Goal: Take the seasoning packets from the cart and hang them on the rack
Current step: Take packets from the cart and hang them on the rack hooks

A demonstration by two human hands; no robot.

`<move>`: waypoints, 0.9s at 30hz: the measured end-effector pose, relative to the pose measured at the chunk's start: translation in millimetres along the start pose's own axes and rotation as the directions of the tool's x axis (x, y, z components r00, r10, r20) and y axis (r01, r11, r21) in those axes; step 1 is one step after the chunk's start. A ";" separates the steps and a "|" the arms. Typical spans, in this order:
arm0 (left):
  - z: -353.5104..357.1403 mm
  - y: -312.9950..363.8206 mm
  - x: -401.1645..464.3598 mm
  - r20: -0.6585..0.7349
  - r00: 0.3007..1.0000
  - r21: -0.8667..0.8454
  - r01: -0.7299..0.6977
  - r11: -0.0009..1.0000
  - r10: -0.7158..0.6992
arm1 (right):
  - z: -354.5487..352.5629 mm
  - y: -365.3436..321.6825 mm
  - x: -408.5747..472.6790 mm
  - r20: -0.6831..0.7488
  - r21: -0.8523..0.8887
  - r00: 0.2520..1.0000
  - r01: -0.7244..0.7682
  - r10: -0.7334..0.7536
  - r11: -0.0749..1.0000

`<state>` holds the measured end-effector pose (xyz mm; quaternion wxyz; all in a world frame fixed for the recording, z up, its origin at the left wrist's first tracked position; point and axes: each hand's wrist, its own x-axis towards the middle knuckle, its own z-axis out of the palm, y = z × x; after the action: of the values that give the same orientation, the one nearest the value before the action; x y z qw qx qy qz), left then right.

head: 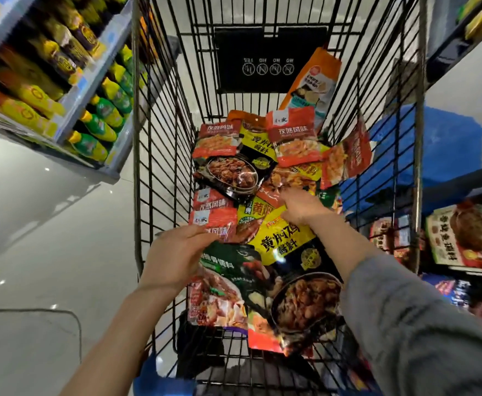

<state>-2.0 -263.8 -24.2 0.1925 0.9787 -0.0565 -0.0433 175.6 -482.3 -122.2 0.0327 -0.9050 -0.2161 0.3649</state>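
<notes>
You are only starting: the seasoning packets (pixel 262 195) are all lying piled in the cart (pixel 162 138). Your left hand (pixel 174 252) is pinching a red packet (pixel 217 224); your right hand (pixel 299 207) is reaching in, its grip hidden.

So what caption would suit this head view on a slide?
Both hands, left and right, reach into a wire cart strewn with seasoning packets.

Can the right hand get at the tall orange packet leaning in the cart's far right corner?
Probably yes. The right hand is already deep in the cart, and nothing covers the orange packet; only loose packets lie between. It is a far stretch, though.
</notes>
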 end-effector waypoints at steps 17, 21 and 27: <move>12.6 5.1 -0.5 -0.105 0.993 -0.028 -0.051 0.998 0.048 | -74.3 13.3 -88.8 -0.300 0.240 0.954 0.069 0.006 0.968; 10.8 7.2 1.4 -0.068 0.997 -0.038 -0.035 0.999 0.033 | -107.8 20.8 -99.3 -0.468 0.244 0.881 0.050 0.072 0.968; 7.2 14.1 1.7 -0.103 0.994 -0.027 -0.039 0.999 0.036 | -119.3 24.3 -154.1 -0.609 0.344 0.768 0.030 0.199 0.939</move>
<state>-2.4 -279.6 -25.6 0.2100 0.9755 -0.0644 0.0098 166.4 -556.5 59.4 0.2396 -0.9645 -0.0857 0.0701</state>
